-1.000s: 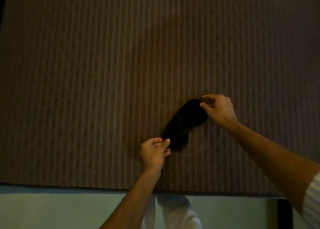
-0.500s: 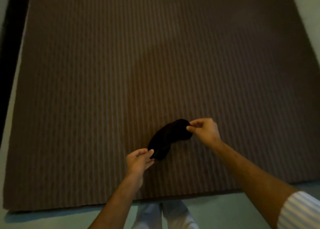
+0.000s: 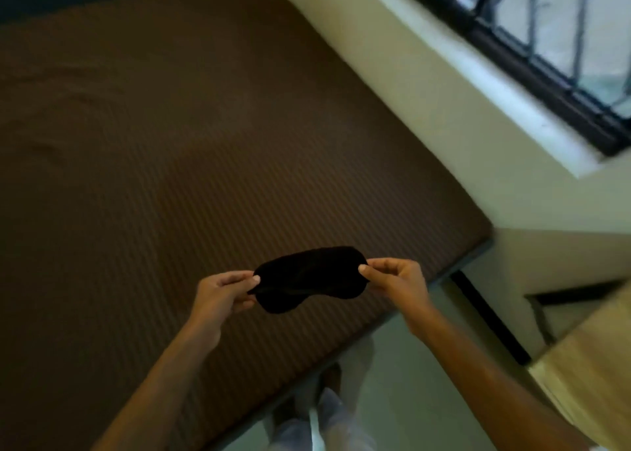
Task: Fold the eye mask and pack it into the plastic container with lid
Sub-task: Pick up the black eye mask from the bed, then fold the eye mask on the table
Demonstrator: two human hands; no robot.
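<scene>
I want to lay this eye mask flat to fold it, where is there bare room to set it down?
The brown striped bedspread is bare all the way from the left hand and right hand, which pinch the eye mask's ends, up to the wall under the window. The floor strip by the bed's near edge is tighter.

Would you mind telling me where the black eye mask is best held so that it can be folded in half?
By its two narrow ends, one from each side, as now: the left hand pinches one end and the right hand the other. The eye mask hangs spread flat between them, so bringing the ends together should fold it at its middle.
</scene>
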